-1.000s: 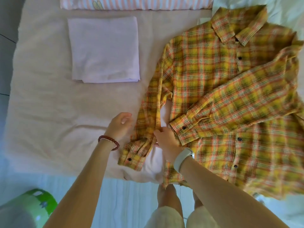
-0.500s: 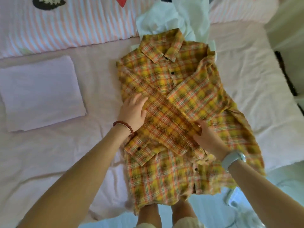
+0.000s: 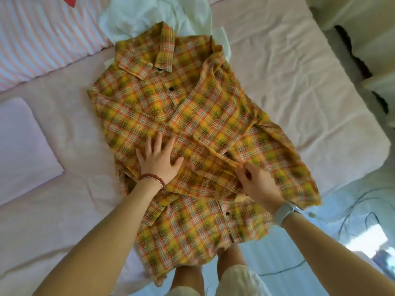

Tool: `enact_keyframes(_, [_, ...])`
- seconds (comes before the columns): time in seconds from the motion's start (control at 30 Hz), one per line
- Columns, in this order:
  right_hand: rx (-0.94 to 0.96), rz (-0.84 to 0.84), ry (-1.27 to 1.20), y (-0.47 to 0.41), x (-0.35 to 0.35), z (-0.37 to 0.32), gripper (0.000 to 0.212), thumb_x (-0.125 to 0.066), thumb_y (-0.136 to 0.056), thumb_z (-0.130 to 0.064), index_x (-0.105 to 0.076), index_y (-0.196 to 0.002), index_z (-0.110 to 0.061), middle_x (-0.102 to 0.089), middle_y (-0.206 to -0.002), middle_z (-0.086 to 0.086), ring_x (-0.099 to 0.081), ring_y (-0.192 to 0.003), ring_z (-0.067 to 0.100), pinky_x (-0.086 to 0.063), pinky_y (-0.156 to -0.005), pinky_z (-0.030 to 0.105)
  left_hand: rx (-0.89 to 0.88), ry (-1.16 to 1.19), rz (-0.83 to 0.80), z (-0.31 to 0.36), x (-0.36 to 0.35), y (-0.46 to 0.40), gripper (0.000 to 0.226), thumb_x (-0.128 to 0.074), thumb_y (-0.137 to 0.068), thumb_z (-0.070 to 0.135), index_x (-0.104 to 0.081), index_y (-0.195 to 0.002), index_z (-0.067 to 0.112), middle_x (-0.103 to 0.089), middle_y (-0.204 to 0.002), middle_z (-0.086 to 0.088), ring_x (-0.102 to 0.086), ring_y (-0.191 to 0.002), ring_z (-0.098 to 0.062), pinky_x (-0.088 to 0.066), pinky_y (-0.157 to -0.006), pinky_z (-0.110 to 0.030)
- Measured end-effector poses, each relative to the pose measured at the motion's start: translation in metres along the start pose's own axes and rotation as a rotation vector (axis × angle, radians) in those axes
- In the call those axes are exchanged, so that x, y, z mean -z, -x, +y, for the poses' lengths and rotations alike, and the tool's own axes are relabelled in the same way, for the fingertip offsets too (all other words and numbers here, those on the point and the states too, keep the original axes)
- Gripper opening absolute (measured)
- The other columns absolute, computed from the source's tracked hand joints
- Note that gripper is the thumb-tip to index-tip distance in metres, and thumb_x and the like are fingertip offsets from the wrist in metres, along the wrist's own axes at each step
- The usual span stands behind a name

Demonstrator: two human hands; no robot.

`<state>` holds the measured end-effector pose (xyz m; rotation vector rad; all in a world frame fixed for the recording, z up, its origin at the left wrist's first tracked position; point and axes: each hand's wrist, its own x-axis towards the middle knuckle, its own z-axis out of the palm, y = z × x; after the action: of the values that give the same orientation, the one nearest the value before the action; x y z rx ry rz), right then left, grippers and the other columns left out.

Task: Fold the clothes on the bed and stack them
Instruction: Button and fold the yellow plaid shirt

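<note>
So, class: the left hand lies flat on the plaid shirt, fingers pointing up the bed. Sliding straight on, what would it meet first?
Probably the crossed sleeve, which lies just beyond the left hand; the collar comes later, though layering is hard to judge.

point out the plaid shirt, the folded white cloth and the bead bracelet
plaid shirt (image 3: 149, 99): head view, on the chest panel below the collar
folded white cloth (image 3: 19, 144): head view, on its flat top, at the picture's left edge
bead bracelet (image 3: 154, 179): head view, on the beads across the left wrist
</note>
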<state>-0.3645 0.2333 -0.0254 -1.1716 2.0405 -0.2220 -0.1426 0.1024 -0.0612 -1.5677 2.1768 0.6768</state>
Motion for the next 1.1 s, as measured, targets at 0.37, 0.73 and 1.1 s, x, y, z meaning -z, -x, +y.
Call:
enact_keyframes(0.37, [-0.113,0.167,0.394,-0.052,0.068,0.051,0.03,-0.044,-0.095,-0.037,-0.057,-0.11,-0.016,-0.063,-0.101,0.007,-0.056,-0.086,0.026,-0.044,-0.073,0.035,0.086,-0.044,0.055,0.041,-0.022,-0.007,0.075,-0.019,-0.084,0.072,0.008,-0.146,0.039,0.021,-0.155,-0.002,0.017,-0.142,-0.031,0.002,-0.107,-0.065])
enact_keyframes(0.73, [0.459,-0.205,0.834,-0.099,0.02,0.006,0.049,-0.022,-0.098,-0.045,-0.025,-0.145,-0.033,-0.018,-0.156,0.0,-0.013,-0.144,0.025,-0.006,-0.111,0.059,0.025,-0.153,-0.069,0.053,-0.024,-0.048,0.078,-0.008,-0.078,0.079,0.017,-0.142,0.043,0.03,-0.15,0.003,0.026,-0.139,-0.031,0.012,-0.106,-0.063])
enact_keyframes(1.1, [0.596,0.261,0.508,-0.228,0.083,-0.103,0.047,-0.051,-0.093,-0.027,-0.043,-0.137,-0.011,-0.044,-0.14,0.01,-0.04,-0.129,0.03,-0.032,-0.1,0.048,0.308,0.124,0.439,-0.04,0.084,-0.122,0.048,-0.049,-0.092,0.034,-0.044,-0.135,0.014,-0.033,-0.145,-0.012,-0.027,-0.133,-0.033,-0.023,-0.106,-0.055])
